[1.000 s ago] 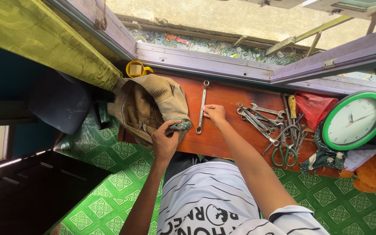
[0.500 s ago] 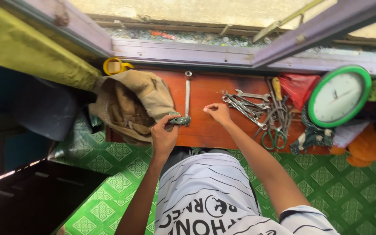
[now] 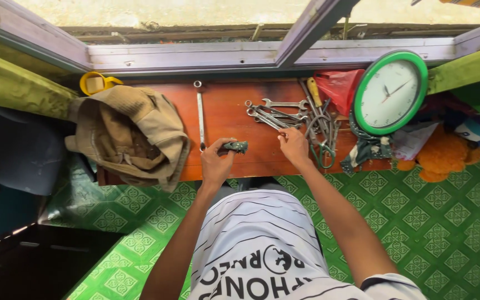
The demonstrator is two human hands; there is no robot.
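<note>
Left hand (image 3: 216, 162) is pinched on a small dark tool (image 3: 235, 146) at the wooden table (image 3: 226, 114) edge; right hand (image 3: 294, 146), fingers curled, touches the wrench pile (image 3: 276, 114). One wrench is best isolated before lifting.

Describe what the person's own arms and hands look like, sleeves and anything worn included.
Both arms are bare from the short sleeves down, with no gloves, watch, rings or bands showing on the left hand or the right hand. The shirt is white with thin dark stripes and a dark printed design on the front; its right sleeve ends above the elbow. The fingers are uncovered.
</note>
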